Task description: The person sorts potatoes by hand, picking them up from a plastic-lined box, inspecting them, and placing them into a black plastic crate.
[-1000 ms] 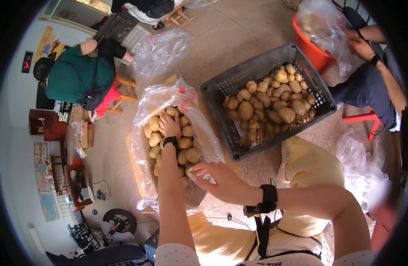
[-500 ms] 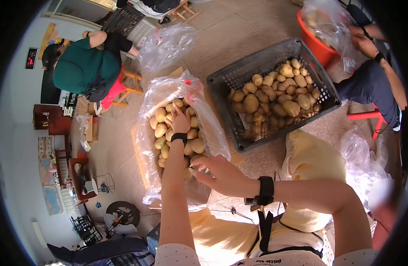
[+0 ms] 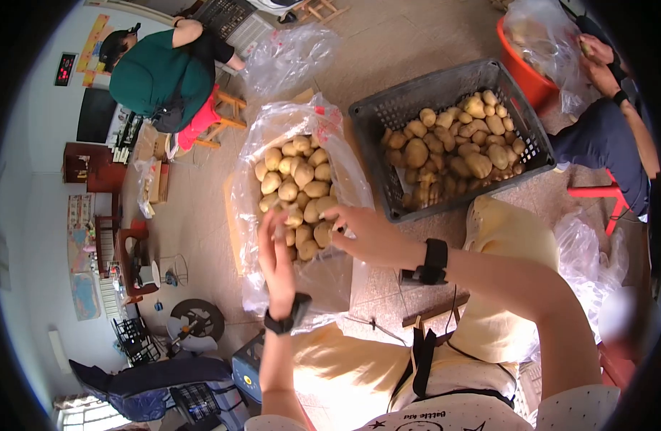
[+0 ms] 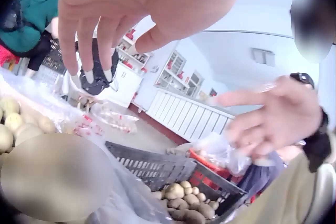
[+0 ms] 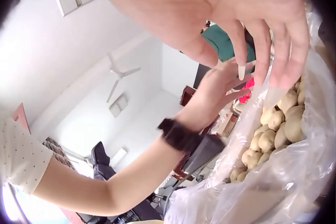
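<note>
We have potatoes [image 3: 287,192] inside a plastic liner [image 3: 247,215] in front of us, a crate [image 3: 474,192] with more to its right, a tub [image 3: 533,87] beyond at far right, a plastic bag [image 3: 291,59] behind the liner, and a person [image 3: 158,75] on a stool [image 3: 232,122] at far left.

Crate [image 3: 474,194] floor mostly hidden, left hand [image 3: 275,258] blurred
</note>
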{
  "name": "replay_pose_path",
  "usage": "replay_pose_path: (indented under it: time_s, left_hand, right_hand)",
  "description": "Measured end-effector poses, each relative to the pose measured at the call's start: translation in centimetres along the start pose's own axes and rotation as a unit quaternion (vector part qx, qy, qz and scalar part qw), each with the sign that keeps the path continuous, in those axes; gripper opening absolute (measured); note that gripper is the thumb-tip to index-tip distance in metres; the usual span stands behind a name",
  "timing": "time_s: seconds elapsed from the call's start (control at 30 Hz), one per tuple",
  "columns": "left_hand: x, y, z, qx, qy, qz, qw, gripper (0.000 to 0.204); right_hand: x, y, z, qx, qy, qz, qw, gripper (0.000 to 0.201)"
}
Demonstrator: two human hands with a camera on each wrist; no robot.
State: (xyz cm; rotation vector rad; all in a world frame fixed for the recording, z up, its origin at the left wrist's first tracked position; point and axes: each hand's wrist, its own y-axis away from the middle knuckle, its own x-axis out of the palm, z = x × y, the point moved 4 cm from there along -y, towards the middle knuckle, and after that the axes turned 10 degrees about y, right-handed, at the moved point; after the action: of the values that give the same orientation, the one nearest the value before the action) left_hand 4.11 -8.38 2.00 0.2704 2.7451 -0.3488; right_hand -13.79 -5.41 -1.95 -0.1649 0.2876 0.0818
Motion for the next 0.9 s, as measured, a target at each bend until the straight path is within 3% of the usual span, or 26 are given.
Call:
replay_pose_path:
  time_s: [0.07, 0.1, 0.2, 0.23, 0.3, 0.33, 0.4, 0.47, 0.53, 0.57, 0.63, 0.67, 0.7, 0.73, 0.77, 0.8, 0.83, 0.87, 0.9]
  left_hand:
    - [0.5, 3.9, -1.7, -0.017, 0.085, -0.03, 0.996, 0.036]
    - [1.9, 5.7, -2.5, 0.015, 0.142, -0.038, 0.989, 0.032]
    - [6.3, 9.7, -4.6, 0.052, 0.08, 0.08, 0.992, 0.031]
    - [7.4, 10.1, -4.8, 0.05, 0.097, 0.081, 0.991, 0.031]
    - [9.7, 10.5, -6.1, 0.127, 0.061, 0.183, 0.973, 0.034]
    - [10.5, 10.0, -6.6, 0.128, 0.072, 0.181, 0.973, 0.034]
    - [11.7, 8.6, -8.0, 0.159, 0.099, 0.132, 0.973, 0.042]
    - [12.7, 7.1, -8.2, 0.136, 0.167, 0.081, 0.973, 0.042]
    - [12.2, 5.1, -7.9, 0.122, 0.28, -0.053, 0.951, 0.041]
    - [12.4, 4.3, -7.7, 0.121, 0.288, -0.058, 0.948, 0.041]
    - [12.4, 3.4, -6.0, 0.033, 0.38, -0.085, 0.921, 0.039]
    - [12.1, 3.4, -5.5, 0.031, 0.384, -0.093, 0.918, 0.039]
    - [12.2, 3.5, -4.6, -0.025, 0.375, -0.063, 0.924, 0.04]
    - [12.3, 3.5, -3.7, -0.08, 0.365, -0.032, 0.927, 0.041]
    - [12.0, 3.8, -3.0, -0.089, 0.368, -0.018, 0.925, 0.043]
    - [11.3, 4.2, -2.3, -0.089, 0.37, -0.021, 0.924, 0.043]
    - [10.9, 4.5, -1.6, -0.102, 0.355, -0.001, 0.929, 0.042]
    - [10.6, 4.6, -0.9, -0.113, 0.34, 0.017, 0.933, 0.042]
    - [10.2, 4.9, 0.3, -0.137, 0.333, 0.012, 0.933, 0.042]
  right_hand:
    - [0.2, -0.5, 0.0, 0.011, 0.0, 0.015, 1.0, 0.035]
    - [0.4, -0.8, -0.2, -0.007, 0.001, 0.005, 1.0, 0.036]
    - [-0.7, -0.9, -0.3, 0.004, 0.039, 0.021, 0.999, 0.039]
    - [-1.3, -0.9, -0.6, 0.015, 0.056, 0.043, 0.997, 0.041]
    - [-3.2, -1.3, -1.6, 0.03, 0.071, 0.051, 0.996, 0.041]
    - [-4.1, -1.7, -2.1, 0.036, 0.074, 0.057, 0.995, 0.04]
    - [-6.5, -2.4, -4.4, 0.067, 0.081, 0.041, 0.994, 0.039]
    - [-9.0, -3.1, -7.7, 0.11, 0.137, -0.012, 0.984, 0.031]
    - [-11.8, -2.8, -9.6, 0.142, 0.194, -0.053, 0.969, 0.033]
    - [-12.8, -3.3, -12.8, 0.115, 0.256, -0.082, 0.956, 0.033]
    - [-16.2, -2.4, -16.4, 0.157, 0.339, -0.079, 0.924, 0.033]
    - [-18.0, -1.6, -18.1, 0.221, 0.432, -0.023, 0.874, 0.033]
    - [-19.3, -1.7, -25.3, 0.155, 0.613, 0.078, 0.771, 0.023]
    - [-20.3, -0.3, -24.4, 0.12, 0.651, 0.145, 0.735, 0.022]
    - [-22.0, 1.7, -23.9, 0.194, 0.565, 0.079, 0.798, 0.027]
    - [-24.1, 2.5, -29.2, 0.285, 0.555, 0.056, 0.779, 0.039]
    - [-24.7, 3.0, -24.4, 0.442, 0.419, -0.056, 0.791, 0.063]
    - [-24.9, 3.1, -25.4, 0.378, 0.561, 0.012, 0.737, 0.081]
    - [-25.9, 2.8, -26.5, 0.434, 0.519, -0.004, 0.736, 0.076]
